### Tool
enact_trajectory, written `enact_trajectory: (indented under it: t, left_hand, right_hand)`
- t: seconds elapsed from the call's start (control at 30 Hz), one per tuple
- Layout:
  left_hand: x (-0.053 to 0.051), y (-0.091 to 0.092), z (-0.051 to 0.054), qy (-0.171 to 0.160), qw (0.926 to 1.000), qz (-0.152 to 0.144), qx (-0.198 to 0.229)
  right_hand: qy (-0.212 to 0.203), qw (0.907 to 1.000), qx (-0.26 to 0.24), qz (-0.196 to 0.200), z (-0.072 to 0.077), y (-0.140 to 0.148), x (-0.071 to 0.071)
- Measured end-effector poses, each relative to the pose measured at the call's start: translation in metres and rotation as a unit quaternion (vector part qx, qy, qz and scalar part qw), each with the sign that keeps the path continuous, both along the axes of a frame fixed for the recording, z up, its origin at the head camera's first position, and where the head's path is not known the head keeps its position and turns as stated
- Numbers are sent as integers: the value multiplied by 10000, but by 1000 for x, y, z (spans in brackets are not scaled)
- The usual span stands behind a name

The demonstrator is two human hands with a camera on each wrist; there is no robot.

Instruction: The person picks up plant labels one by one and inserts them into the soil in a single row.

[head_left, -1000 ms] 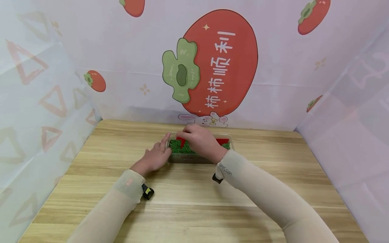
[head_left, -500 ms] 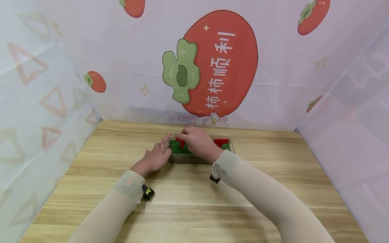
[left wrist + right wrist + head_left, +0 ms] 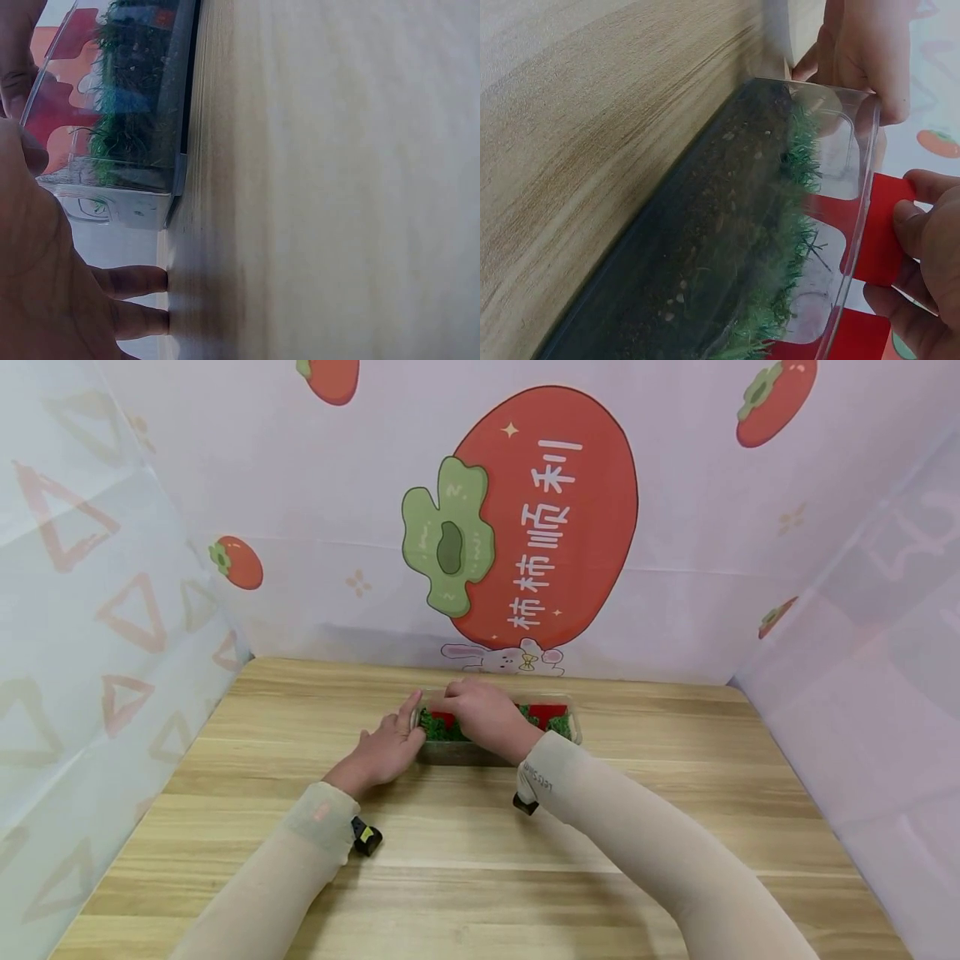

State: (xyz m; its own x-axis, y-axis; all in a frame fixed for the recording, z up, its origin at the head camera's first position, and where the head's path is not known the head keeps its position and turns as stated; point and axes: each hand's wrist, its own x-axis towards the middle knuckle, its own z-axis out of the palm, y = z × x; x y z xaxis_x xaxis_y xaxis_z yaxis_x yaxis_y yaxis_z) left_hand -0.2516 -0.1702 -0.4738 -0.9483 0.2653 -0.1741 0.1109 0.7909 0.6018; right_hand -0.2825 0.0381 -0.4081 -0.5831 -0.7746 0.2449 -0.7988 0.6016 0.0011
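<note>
A clear plastic box (image 3: 465,754) of dark soil stands near the table's back edge, green artificial-looking grass (image 3: 434,727) along its top. My left hand (image 3: 384,750) holds its left end, thumb and index finger at opposite corners; other fingers (image 3: 142,319) reach the table. Above the left part, my right hand (image 3: 487,714) pinches a flat red piece (image 3: 881,229) between thumb and fingers. That piece's notched lower part goes down inside the box to the grass. Another red piece (image 3: 866,335) stands beside it, and red shows at the right end. The right hand covers the middle.
The wooden table (image 3: 450,893) extends in front of the box and to both sides. A patterned cloth backdrop (image 3: 360,485) rises close behind the box, with similar cloth at the left and right. Black wrist cameras (image 3: 367,837) sit under both cuffs.
My right hand has lowered and moved slightly left, and the red piece it pinches sits lower in the box. More of the right end is uncovered. The left hand stays put.
</note>
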Motion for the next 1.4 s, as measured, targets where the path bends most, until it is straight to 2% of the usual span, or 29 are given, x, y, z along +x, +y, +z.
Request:
enact_trajectory:
  t: [0.4, 0.87, 1.1, 1.4]
  left_hand:
    - [1, 1, 1, -24, 10000, -58, -57]
    - [1, 1, 0, -49, 10000, -29, -11]
    - [2, 1, 2, -45, 10000, -49, -23]
    - [1, 2, 1, -7, 10000, -2, -14]
  right_hand:
    - [-19, 10000, -27, -85, -4, -2, -2]
    - [73, 9996, -16, -259, 0, 2, 0]
    - [312, 9991, -16, -273, 4, 11, 2]
    - [363, 9982, -99, -474, 5, 30, -2]
